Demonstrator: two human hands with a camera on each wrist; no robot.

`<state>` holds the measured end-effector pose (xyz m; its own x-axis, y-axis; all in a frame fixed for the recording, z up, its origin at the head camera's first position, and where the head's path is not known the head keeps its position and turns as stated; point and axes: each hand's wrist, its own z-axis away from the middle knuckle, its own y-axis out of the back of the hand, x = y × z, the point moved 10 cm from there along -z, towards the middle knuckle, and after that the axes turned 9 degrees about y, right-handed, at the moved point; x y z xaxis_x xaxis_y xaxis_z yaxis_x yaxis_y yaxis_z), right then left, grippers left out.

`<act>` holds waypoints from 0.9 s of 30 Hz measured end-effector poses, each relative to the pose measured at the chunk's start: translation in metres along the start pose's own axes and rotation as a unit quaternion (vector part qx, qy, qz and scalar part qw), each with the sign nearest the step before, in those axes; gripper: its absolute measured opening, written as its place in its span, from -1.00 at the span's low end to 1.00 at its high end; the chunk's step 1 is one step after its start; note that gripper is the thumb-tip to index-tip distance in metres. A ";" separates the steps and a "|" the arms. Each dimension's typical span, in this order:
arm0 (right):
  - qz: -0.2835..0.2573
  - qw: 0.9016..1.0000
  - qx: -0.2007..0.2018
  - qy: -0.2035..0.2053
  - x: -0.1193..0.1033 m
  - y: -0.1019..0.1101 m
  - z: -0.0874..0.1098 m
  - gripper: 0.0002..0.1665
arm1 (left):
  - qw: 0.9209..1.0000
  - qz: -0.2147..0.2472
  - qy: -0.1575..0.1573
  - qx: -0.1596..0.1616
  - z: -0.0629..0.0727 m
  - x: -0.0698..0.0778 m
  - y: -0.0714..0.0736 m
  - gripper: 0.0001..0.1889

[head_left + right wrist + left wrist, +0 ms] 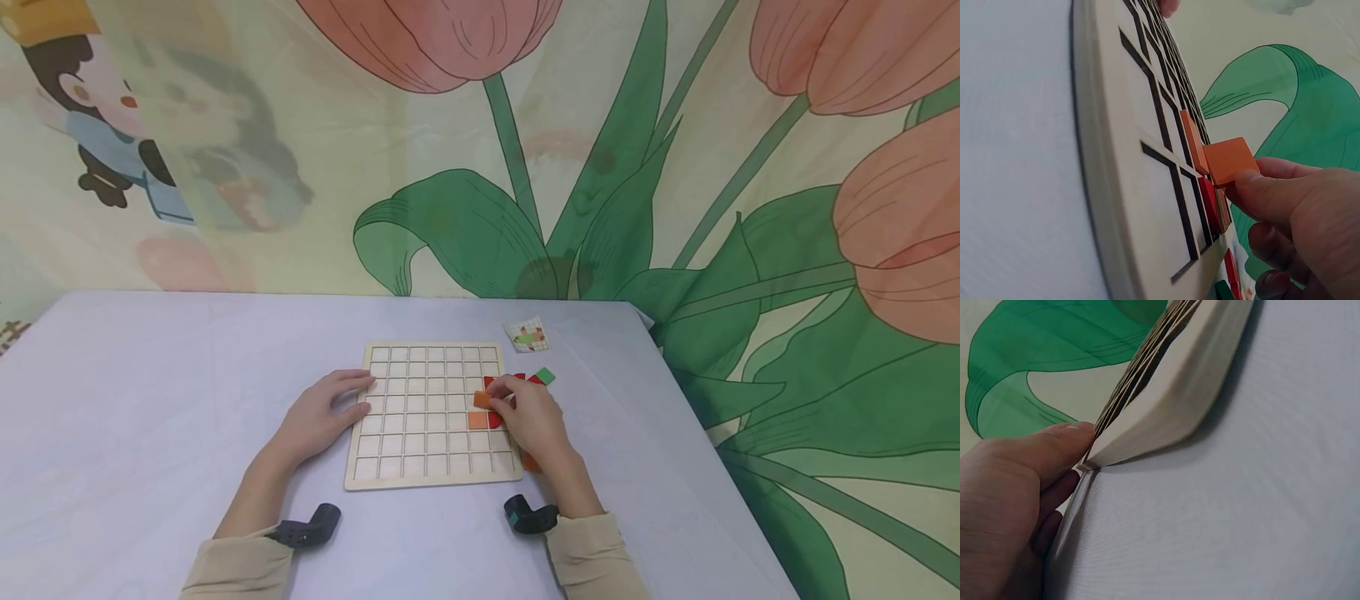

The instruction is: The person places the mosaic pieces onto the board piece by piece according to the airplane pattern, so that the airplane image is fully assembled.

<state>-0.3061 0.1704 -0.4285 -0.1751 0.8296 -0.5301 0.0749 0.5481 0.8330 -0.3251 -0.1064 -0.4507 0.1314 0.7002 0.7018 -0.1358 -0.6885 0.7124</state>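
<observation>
The right hand [531,414] pinches an orange square tile [482,399] between thumb and fingertips over the right side of the wooden grid board [358,475]. A light-orange square tile [477,421] and a red tile [494,420] sit side by side on the board. The left hand [322,417], fingers extended, touches its left edge. A patterned card [528,335] lies on the tabletop [150,417] beyond.

The pale wooden board [416,423] carries a dark-lined grid of whitish cells. The held orange square tile [482,399] is unpatterned; a lighter orange square tile [477,421] and a red piece [494,420] are plain too. The cloth-covered table [150,433] is white, the sleeves [240,567] beige, the cream backdrop [322,250] printed with coral tulips [442,37] and green leaves [465,217].
</observation>
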 end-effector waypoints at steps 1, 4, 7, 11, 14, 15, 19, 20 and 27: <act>0.001 1.000 -0.001 -0.001 0.000 0.000 0.000 -0.87 | 1.000 0.000 -0.001 0.000 0.000 0.000 0.000 -0.55; 0.003 1.000 -0.002 -0.002 0.000 -0.001 0.000 -0.87 | 1.000 0.001 -0.002 0.002 0.000 0.000 0.001 -0.56; 0.005 1.000 -0.005 -0.001 0.000 -0.003 0.000 -0.86 | 1.000 0.003 0.000 0.002 0.000 0.000 0.001 -0.56; 0.008 1.000 -0.009 0.007 -0.002 -0.004 0.000 -0.87 | 1.000 0.006 0.004 0.001 0.000 -0.001 0.001 -0.56; 0.010 1.000 -0.008 0.014 -0.003 -0.004 0.000 -0.88 | 1.000 0.006 0.005 0.001 0.000 -0.001 0.001 -0.56; 0.010 1.000 -0.007 0.016 -0.004 -0.003 0.000 -0.88 | 1.000 0.005 0.004 0.002 0.000 -0.001 0.001 -0.56; 0.014 1.000 -0.003 0.023 -0.004 -0.003 -0.001 -0.87 | 1.000 0.002 0.004 0.005 0.000 0.000 0.001 -0.56; 0.016 1.000 -0.003 0.024 -0.004 -0.003 -0.001 -0.87 | 1.000 0.002 0.004 0.005 0.000 0.000 0.001 -0.56; 0.022 0.999 -0.001 0.025 -0.004 -0.004 -0.001 -0.86 | 1.000 0.005 0.001 0.005 -0.001 0.000 0.001 -0.58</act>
<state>-0.3069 0.1649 -0.4293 -0.2213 0.8464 -0.4844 0.0814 0.5111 0.8557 -0.3260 -0.1065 -0.4499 0.1285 0.6933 0.7091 -0.1277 -0.6975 0.7051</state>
